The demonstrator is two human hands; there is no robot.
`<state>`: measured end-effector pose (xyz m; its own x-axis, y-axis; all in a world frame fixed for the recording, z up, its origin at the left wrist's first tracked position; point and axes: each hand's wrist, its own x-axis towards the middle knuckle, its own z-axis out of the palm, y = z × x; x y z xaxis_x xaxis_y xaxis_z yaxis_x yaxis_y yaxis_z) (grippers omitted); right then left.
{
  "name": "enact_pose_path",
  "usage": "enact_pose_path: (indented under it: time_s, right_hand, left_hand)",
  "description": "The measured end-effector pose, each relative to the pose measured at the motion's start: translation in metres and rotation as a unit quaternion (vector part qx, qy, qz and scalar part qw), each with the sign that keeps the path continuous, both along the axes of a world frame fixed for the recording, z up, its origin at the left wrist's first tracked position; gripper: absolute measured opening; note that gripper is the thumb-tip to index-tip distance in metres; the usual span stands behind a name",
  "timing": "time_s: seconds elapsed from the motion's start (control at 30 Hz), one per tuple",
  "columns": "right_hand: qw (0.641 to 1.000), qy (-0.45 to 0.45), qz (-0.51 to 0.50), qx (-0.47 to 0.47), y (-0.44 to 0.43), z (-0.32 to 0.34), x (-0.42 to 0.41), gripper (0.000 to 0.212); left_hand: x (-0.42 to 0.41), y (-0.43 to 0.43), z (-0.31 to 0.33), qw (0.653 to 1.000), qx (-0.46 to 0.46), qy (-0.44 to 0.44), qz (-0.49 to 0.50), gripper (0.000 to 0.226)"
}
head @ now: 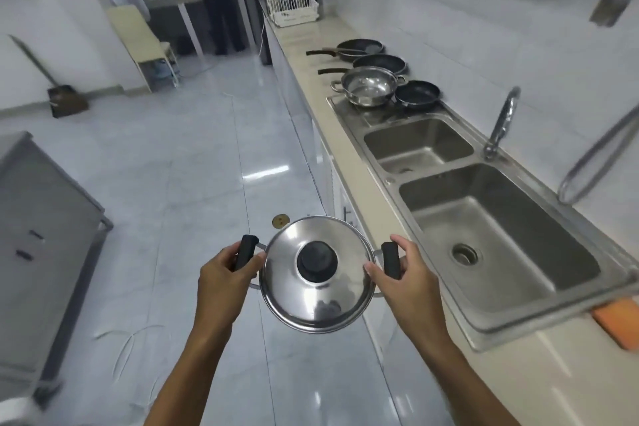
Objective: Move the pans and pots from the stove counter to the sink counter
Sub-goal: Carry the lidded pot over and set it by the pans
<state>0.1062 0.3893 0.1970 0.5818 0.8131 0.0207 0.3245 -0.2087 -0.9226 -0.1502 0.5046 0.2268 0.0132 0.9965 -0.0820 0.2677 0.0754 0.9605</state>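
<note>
I carry a lidded steel pot (316,301) over the floor, just left of the sink counter (311,55). Its lid has a black knob. My left hand (221,282) grips the pot's left black handle, and my right hand (403,278) grips the right one. Farther along the counter, beyond the sinks, stand an open steel pot (368,88), a small black pan (416,93) and two larger black pans (378,63) (356,47) with long handles pointing left.
A double steel sink (484,218) with a tap (501,121) fills the counter to my right. An orange sponge (619,322) lies near it. White wire baskets (292,9) stand at the counter's far end. A grey cabinet (41,235) is at left, a person at the back.
</note>
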Motion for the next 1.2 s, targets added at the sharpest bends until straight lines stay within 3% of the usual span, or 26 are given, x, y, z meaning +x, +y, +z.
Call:
enact_pose_path:
  time_s: [0.17,0.7,0.93,1.0,1.2]
  right_hand:
    - [1.0,-0.008,-0.005,-0.004,0.117,-0.005,0.024,0.063]
    - [0.999,-0.014,-0.038,-0.032,0.546,-0.01,0.084,0.065]
    - [0.996,-0.025,-0.068,-0.044,0.751,-0.025,0.141,0.064]
    - [0.997,-0.02,-0.064,-0.038,0.78,-0.025,0.15,0.064]
    - [0.994,-0.017,-0.093,-0.059,0.967,-0.013,0.208,0.066]
  left_hand:
    - [0.026,0.121,-0.009,1.0,-0.006,0.029,-0.008,0.036]
    - [0.1,0.571,-0.013,0.995,0.003,0.078,-0.057,0.034]
    - [0.159,0.784,-0.033,0.991,0.014,0.107,-0.075,0.037]
    - [0.171,0.81,-0.031,0.99,0.012,0.11,-0.082,0.038]
    - [0.238,1.0,-0.01,0.985,0.011,0.14,-0.104,0.038]
